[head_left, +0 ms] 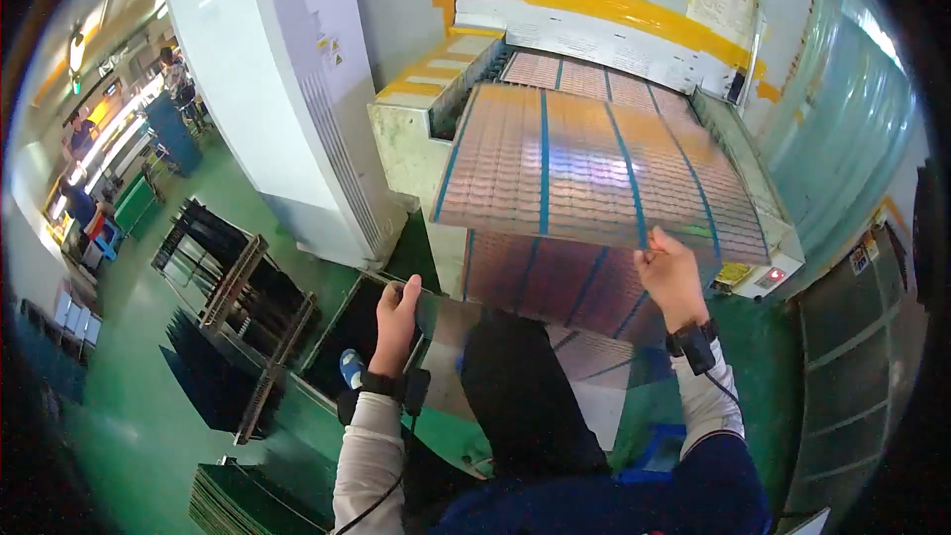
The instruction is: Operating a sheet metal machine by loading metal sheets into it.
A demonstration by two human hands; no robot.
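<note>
A copper-coloured panel with a fine repeating pattern and blue strips (584, 163) is tilted over the machine's bed. My right hand (672, 277) pinches its near edge, thumb on top. My left hand (396, 322) is lower and to the left, thumb up and its other fingers partly hidden. It appears closed on the left edge of a thin see-through greyish sheet (448, 337) in front of my legs. Below the raised panel, a second patterned surface with blue strips (555, 277) shows, perhaps a reflection; I cannot tell. Both wrists wear black straps with cables.
The pale machine (411, 154) has yellow tape and a lit red button (776, 275). A tall white cabinet (267, 89) stands left of it. Racks with dark panels (233, 282) and stacked green boards (238, 500) are on the left. A grey slatted rack (852, 357) stands right. People sit far left.
</note>
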